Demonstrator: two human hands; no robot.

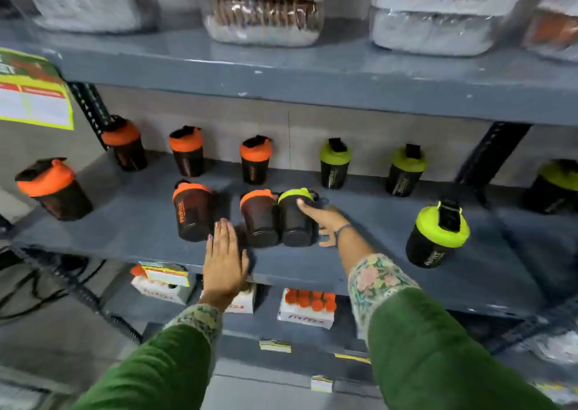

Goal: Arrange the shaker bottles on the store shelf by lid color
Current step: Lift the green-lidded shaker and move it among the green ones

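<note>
Black shaker bottles stand on the grey middle shelf. Orange-lidded ones fill the left: a back row, one at the far left, and two in front. Green-lidded bottles stand at the right. My right hand wraps around a green-lidded bottle that touches the front orange-lidded one. My left hand is flat with fingers together, hovering at the shelf's front edge between the two front orange-lidded bottles, holding nothing.
Large clear tubs sit on the shelf above. White boxes of small orange-capped items lie on the shelf below. A black slotted upright stands at the right, and a green poster hangs at the left.
</note>
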